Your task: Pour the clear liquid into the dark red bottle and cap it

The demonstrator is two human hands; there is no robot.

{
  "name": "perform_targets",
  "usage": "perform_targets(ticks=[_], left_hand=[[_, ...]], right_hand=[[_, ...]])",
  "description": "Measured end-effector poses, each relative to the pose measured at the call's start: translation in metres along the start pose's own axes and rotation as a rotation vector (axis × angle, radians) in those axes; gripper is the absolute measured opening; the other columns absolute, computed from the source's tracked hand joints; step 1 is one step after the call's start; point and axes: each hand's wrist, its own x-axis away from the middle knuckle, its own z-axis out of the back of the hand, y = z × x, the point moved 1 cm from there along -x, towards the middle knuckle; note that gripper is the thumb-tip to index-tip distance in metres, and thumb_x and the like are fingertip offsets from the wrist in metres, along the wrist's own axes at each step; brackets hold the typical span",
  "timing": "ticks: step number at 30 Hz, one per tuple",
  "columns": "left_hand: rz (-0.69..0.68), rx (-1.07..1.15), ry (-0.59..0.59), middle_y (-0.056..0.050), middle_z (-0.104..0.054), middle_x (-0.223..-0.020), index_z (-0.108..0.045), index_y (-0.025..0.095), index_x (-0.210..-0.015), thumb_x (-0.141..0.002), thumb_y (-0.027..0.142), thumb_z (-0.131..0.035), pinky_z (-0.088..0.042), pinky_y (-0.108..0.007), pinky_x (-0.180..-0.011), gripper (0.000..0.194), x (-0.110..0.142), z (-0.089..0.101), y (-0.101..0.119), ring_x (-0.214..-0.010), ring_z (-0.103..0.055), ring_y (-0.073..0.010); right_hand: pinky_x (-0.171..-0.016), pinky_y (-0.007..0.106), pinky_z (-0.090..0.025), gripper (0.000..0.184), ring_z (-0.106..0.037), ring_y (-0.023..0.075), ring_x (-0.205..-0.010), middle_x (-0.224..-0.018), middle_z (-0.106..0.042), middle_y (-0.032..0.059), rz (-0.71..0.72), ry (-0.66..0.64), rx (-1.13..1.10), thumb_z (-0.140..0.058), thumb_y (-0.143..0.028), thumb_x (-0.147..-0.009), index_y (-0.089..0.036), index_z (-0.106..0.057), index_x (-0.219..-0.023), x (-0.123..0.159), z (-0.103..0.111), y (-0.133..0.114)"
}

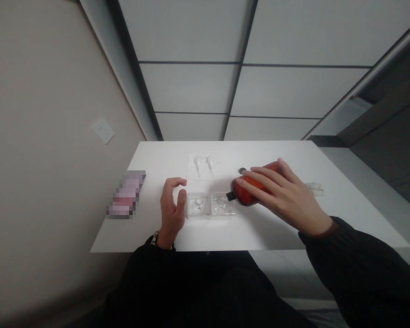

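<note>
The clear two-compartment case (210, 206) is the landmark, its long axis running left to right across the white counter (205, 238); the amber bottle (243, 196) lies to its right, tilted well over, its long axis running from the dark neck (231, 196) at the case's right compartment up toward the far right; whether the neck touches the case or hangs just above it cannot be told.

The right hand (290, 200) is the one on the bottle, coming in from the base side; its fingers (264, 181) are laid long over the rounded, glossy body, slightly apart, with the thumb on the far side near the base; the left hand (172, 214) is nearer the case, just beside its left end, fingers curled and thumb raised with a gap between, pinching nothing.

The case looks like hard, glassy plastic, boxy and thin-walled, with small rounded clear shapes in both compartments; beyond it, two small white tapered pieces (204, 165) lie side by side on a thin transparent sheet (191, 173); past its right end, beyond the bottle's neck, sits a small round dark cap (242, 170); farther right is a crumpled whitish cloth (316, 189), soft and creased; well to the left lies a flat pinkish slab (127, 193), its face blurred.
</note>
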Motion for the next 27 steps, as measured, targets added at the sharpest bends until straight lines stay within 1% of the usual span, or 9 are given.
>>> perform_targets(ticks=[5, 11, 14, 16, 22, 27], left_hand=[[0.012, -0.01, -0.009, -0.005, -0.067, -0.103, -0.062, 0.023, -0.112, -0.111, 0.044, -0.046, -0.056, -0.039, -0.093, 0.027, -0.0001, -0.0008, 0.0016, -0.1, -0.067, -0.0214], [0.01, -0.008, 0.001, -0.004, -0.067, -0.1, -0.062, 0.022, -0.112, -0.111, 0.044, -0.046, -0.057, -0.037, -0.091, 0.027, -0.0022, -0.0011, 0.0055, -0.096, -0.067, -0.0203], [0.005, -0.003, 0.014, -0.003, -0.065, -0.097, -0.062, 0.022, -0.107, -0.111, 0.042, -0.046, -0.055, -0.036, -0.089, 0.025, -0.0017, -0.0011, 0.0045, -0.094, -0.066, -0.0195], [0.006, 0.012, 0.028, -0.003, -0.064, -0.096, -0.061, 0.022, -0.104, -0.111, 0.04, -0.047, -0.053, -0.035, -0.088, 0.024, -0.0006, -0.0009, 0.0027, -0.093, -0.064, -0.019], [0.025, 0.066, 0.032, -0.003, -0.062, -0.097, -0.06, 0.023, -0.104, -0.111, 0.036, -0.05, -0.051, -0.034, -0.088, 0.018, 0.001, -0.0018, -0.0014, -0.094, -0.063, -0.0185], [0.029, 0.062, 0.027, -0.003, -0.062, -0.097, -0.059, 0.023, -0.104, -0.11, 0.035, -0.051, -0.051, -0.035, -0.087, 0.016, 0.0008, -0.0032, -0.0014, -0.094, -0.063, -0.0188]], right_hand=[[-0.123, 0.065, -0.042, 0.066, -0.065, 0.032, -0.135, -0.148, -0.067, 0.0134, 0.024, -0.011, 0.008, -0.057, 0.004, -0.096, -0.02, -0.046, -0.158, -0.0013, 0.0014, 0.001], [-0.123, 0.063, -0.043, 0.069, -0.064, 0.0311, -0.136, -0.15, -0.067, 0.012, 0.025, -0.003, -0.002, -0.057, 0.001, -0.099, -0.023, -0.042, -0.162, -0.0027, 0.0022, 0.0023], [-0.122, 0.064, -0.044, 0.067, -0.063, 0.0322, -0.137, -0.15, -0.066, 0.0127, 0.037, -0.001, 0.006, -0.057, -0.002, -0.101, -0.022, -0.039, -0.163, -0.0035, 0.0028, 0.0027], [-0.121, 0.064, -0.044, 0.068, -0.064, 0.0322, -0.137, -0.15, -0.067, 0.0129, 0.046, -0.004, 0.016, -0.055, -0.001, -0.102, -0.022, -0.038, -0.164, -0.0042, 0.0035, 0.0029], [-0.12, 0.065, -0.044, 0.064, -0.064, 0.0347, -0.135, -0.149, -0.066, 0.0158, 0.072, -0.02, 0.017, -0.055, 0.002, -0.099, -0.018, -0.044, -0.159, -0.0067, 0.0071, 0.0035], [-0.12, 0.064, -0.044, 0.06, -0.066, 0.0335, -0.133, -0.147, -0.068, 0.0152, 0.08, -0.016, 0.023, -0.056, 0.001, -0.1, -0.018, -0.047, -0.156, -0.0088, 0.0098, 0.0038]])
